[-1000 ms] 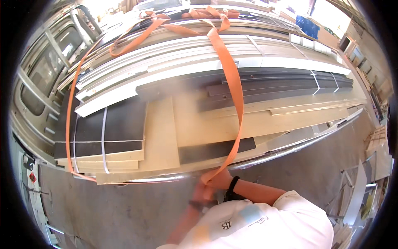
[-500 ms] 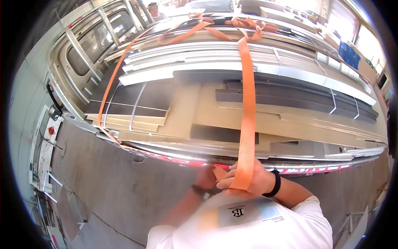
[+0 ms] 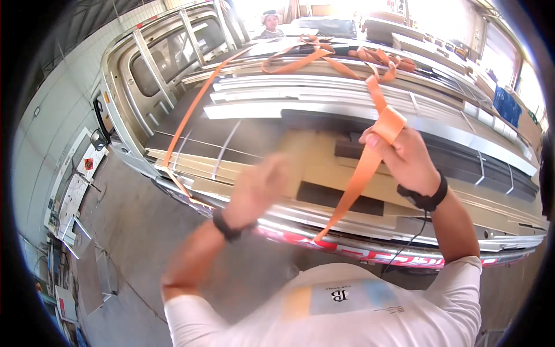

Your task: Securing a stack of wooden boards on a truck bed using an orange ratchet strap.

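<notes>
An orange webbing strap [image 3: 356, 182] runs from the red-and-white striped side edge of the truck bed up to my right hand [image 3: 410, 162]. That hand is closed on the strap, which folds over beside the thumb and continues back across the load. My left hand [image 3: 259, 188] is raised over the load's near edge to the left of the strap. Motion smears its fingers, and nothing can be made out in it. Under both hands lie stacked tan boards [image 3: 315, 153], a dark strip [image 3: 341, 199] and long white profiles [image 3: 248, 110].
A second orange strap [image 3: 191, 124] crosses the load at the left, near the truck cab [image 3: 153, 69]. Loose strap loops [image 3: 306, 55] lie on top at the back. A person [image 3: 270, 23] stands beyond the truck. The striped side edge [image 3: 370, 254] lies close in front of me.
My right hand has risen from the truck's edge to above the load, lifting and folding the strap. My left hand has moved away from the strap, up and to the left. The view has shifted.
</notes>
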The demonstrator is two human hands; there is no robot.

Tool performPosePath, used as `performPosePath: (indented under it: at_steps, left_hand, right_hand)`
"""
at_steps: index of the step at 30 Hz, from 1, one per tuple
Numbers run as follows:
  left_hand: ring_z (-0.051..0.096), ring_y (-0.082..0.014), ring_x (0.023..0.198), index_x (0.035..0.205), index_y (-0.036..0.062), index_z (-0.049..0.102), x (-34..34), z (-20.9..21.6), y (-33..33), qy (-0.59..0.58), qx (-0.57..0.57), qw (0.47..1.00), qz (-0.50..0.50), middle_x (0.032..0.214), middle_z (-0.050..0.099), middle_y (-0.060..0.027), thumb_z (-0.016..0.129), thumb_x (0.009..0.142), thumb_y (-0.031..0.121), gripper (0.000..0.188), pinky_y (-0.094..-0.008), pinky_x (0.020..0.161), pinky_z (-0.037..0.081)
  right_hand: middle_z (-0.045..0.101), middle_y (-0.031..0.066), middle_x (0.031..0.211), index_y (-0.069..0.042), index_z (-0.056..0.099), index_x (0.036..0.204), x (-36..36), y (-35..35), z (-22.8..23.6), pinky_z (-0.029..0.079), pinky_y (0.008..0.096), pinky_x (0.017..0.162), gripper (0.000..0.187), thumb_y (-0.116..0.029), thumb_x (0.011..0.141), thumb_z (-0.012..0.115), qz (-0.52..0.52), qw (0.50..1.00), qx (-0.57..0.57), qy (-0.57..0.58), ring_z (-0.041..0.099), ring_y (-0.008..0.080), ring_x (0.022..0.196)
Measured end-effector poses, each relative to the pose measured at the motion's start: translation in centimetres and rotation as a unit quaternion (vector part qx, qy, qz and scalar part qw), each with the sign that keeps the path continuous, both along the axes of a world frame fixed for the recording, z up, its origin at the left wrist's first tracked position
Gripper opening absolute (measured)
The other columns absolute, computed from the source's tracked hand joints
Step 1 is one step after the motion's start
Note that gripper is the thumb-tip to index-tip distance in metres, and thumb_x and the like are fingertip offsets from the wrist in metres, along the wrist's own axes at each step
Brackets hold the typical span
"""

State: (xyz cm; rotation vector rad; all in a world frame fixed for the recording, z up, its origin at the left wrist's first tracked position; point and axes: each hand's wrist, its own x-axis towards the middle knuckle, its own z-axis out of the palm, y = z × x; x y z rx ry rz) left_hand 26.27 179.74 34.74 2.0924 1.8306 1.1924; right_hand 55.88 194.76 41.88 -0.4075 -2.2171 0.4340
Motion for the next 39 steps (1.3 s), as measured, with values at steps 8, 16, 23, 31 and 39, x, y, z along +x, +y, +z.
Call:
performPosePath:
  at_steps: [8,16,23,31,39]
  left_hand:
    - [0.075,-0.0345,0.084,0.147,0.0007,0.049,-10.3,12.7,18.8,0.386,0.05,0.913,0.122,0.093,0.077,-0.0184,0.058,0.098,0.028,0.057,-0.0499,0.073,0.058]
    - [0.069,-0.0314,0.121,0.149,0.0064,0.049,-10.9,13.7,24.1,0.36,0.023,0.93,0.062,0.129,0.071,-0.0173,0.046,0.099,0.018,0.051,-0.0437,0.113,0.045]
    - [0.069,-0.0247,0.12,0.161,0.0189,0.038,-14.1,11.8,27.5,0.321,0.026,0.945,0.063,0.127,0.073,-0.0156,0.048,0.099,0.024,0.062,-0.0378,0.12,0.036]
    - [0.07,-0.0395,0.116,0.155,-0.0055,0.038,-11.4,13.5,27.6,0.27,-0.042,0.955,0.118,0.128,0.07,-0.027,0.063,0.092,0.039,0.08,-0.0496,0.098,0.055]
    - [0.072,-0.0403,0.111,0.158,-0.0044,0.034,-10.3,14.5,26.0,0.237,-0.064,0.957,0.156,0.12,0.073,-0.026,0.063,0.091,0.04,0.085,-0.0507,0.096,0.055]
  right_hand:
    - [0.071,0.0178,0.093,-0.002,0.069,0.097,-5.2,4.3,1.2,0.049,0.0452,0.094,0.026,-0.028,0.099,0.069,-0.168,0.952,0.218,-0.132,0.065,0.0409,0.093]
    - [0.073,0.0174,0.098,0.0,0.063,0.072,-5.7,4.1,2.2,0.05,0.0472,0.089,0.033,-0.021,0.089,0.082,-0.204,0.943,0.228,-0.133,0.064,0.039,0.091]
    - [0.075,0.0111,0.106,-0.004,0.076,0.097,-6.9,3.7,5.8,0.048,0.0414,0.101,0.018,-0.021,0.091,0.079,-0.226,0.942,0.125,-0.217,0.064,0.0327,0.113]
    - [0.075,0.0032,0.116,-0.012,0.081,0.102,-4.8,6.8,5.7,0.035,0.0457,0.117,0.02,-0.026,0.088,0.082,-0.167,0.957,0.134,-0.196,0.056,0.0281,0.131]
    - [0.072,0.0079,0.13,-0.011,0.076,0.106,-2.8,7.9,4.9,0.037,0.0474,0.116,0.022,-0.022,0.087,0.08,-0.154,0.953,0.201,-0.166,0.06,0.03,0.126]
